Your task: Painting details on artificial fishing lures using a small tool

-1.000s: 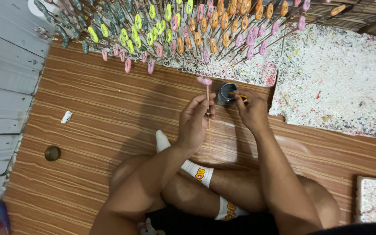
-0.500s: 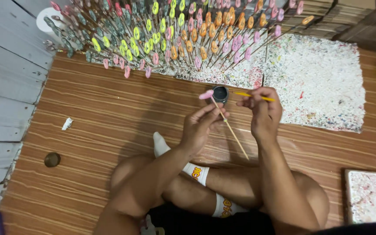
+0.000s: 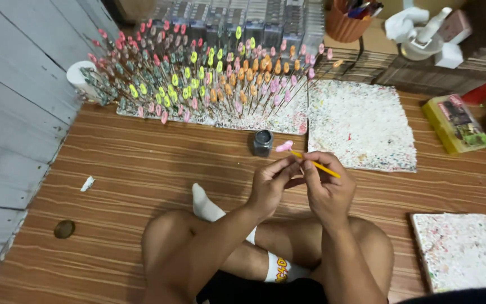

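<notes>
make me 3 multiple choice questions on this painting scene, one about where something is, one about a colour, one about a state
1. Where does the small dark jar stand?
A. on the wooden floor in front of the hands
B. on the yellow box
C. on the person's knee

2. What colour is the small piece at the tip of the held stick?
A. green
B. pink
C. orange

3. How is the thin yellow brush placed?
A. lying on the floor
B. standing in the jar
C. pinched in the right hand

Answers:
1 A: the jar stands on the floor beside the speckled foam board, ahead of both hands.
2 B: the piece looks pale pink.
3 C: the right fingers grip the brush, its tip at the piece near the left hand.
</notes>
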